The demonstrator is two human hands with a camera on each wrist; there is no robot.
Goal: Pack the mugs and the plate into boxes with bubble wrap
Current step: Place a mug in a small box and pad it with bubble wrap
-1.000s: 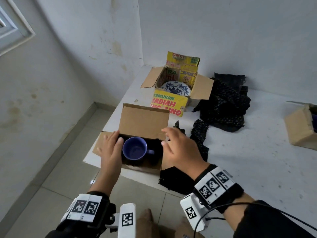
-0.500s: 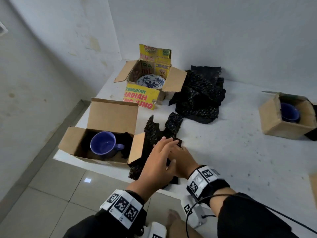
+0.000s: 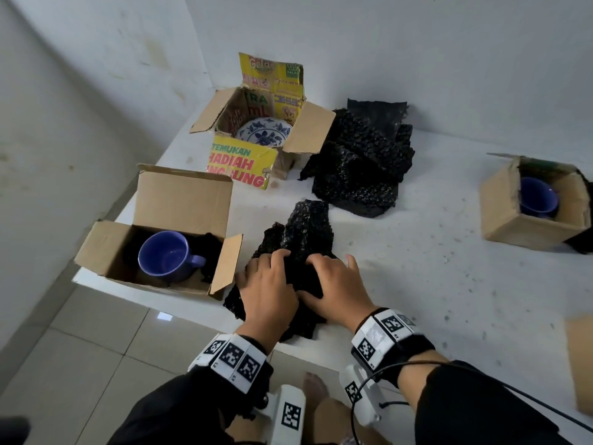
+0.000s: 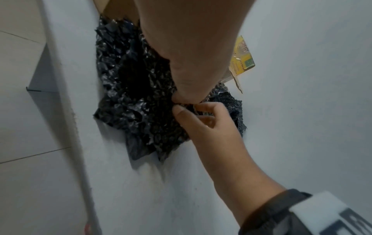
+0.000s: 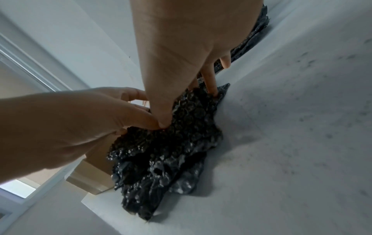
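Observation:
A crumpled sheet of black bubble wrap [image 3: 306,229] lies at the table's front edge. My left hand [image 3: 272,261] and right hand [image 3: 321,264] sit side by side on its near part, fingers curled into it. The left wrist view shows the right hand [image 4: 187,109] pinching a fold of bubble wrap [image 4: 128,89] beside my left thumb. A blue mug [image 3: 163,255] stands upright in an open cardboard box [image 3: 183,200] left of the hands. The blue-patterned plate [image 3: 263,134] lies in a yellow printed box [image 3: 237,165] behind it. Another blue mug [image 3: 539,197] sits in a box [image 3: 503,213] at far right.
A pile of black bubble wrap [image 3: 362,155] lies at the back against the wall. A piece of cardboard [image 3: 580,364] shows at the right edge. The white table [image 3: 433,284] ends just before my wrists, with tiled floor [image 3: 80,348] below on the left.
Both hands left the mug box and moved right to the loose bubble wrap sheet. They now lie side by side gripping it. The view has swung right.

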